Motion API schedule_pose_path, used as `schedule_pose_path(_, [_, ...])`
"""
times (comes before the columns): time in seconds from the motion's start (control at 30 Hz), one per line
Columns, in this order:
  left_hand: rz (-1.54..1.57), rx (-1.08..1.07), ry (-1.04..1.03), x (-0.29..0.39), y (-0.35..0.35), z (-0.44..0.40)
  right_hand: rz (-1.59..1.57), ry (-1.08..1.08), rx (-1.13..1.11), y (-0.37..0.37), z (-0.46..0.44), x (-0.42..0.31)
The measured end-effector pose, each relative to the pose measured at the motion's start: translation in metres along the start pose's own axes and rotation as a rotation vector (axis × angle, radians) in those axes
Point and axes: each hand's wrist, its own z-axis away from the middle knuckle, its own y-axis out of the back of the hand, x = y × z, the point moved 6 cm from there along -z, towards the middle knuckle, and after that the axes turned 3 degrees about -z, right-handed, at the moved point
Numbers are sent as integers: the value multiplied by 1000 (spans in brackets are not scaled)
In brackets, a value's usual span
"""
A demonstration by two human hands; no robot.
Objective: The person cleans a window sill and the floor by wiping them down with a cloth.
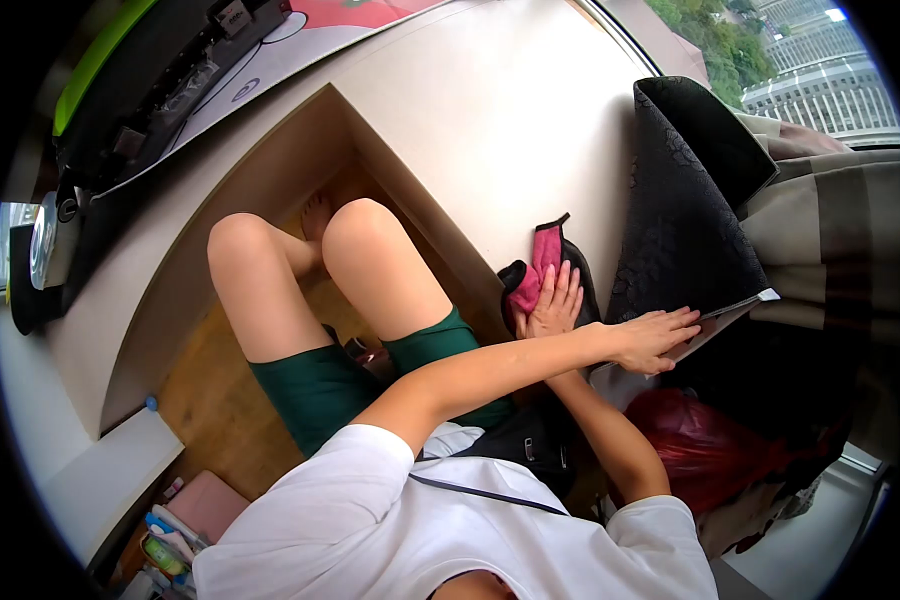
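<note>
two bare hands meet near the right-hand edge of a pale desk. the right hand lies with fingers out straight and slightly parted over a pink-and-black cloth item, which sits at the desk's edge just beside a dark patterned panel. the left hand, its arm crossing over the right forearm, reaches to the panel's lower edge, fingers extended and a little spread; whether its fingertips press on that edge, i cannot tell. the panel stands folded, near a checked curtain and a window. below the left hand is a shiny red plastic bag. the person sits in a white shirt and green shorts, a small black bag at the waist, knees by the desk's recess.
</note>
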Motion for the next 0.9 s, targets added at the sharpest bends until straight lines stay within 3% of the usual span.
schedule_pose_path(0.23, [0,-95,-73,-13,17,-3,-82,6,-22,-4,-93,-65])
schedule_pose_path(0.43, [23,-460,90,2,65,-9,-101,-7,64,-21,-198,-106])
schedule_pose_path(0.57, [-29,-482,135,-7,97,-3,-87,6,99,-36,-261,-119])
schedule_pose_path(0.7, [15,-434,208,-8,154,1,-99,0,96,-42,-317,-116])
schedule_pose_path(0.9, [-51,2,51,-9,207,-5,-76,21,141,-46,-377,-82])
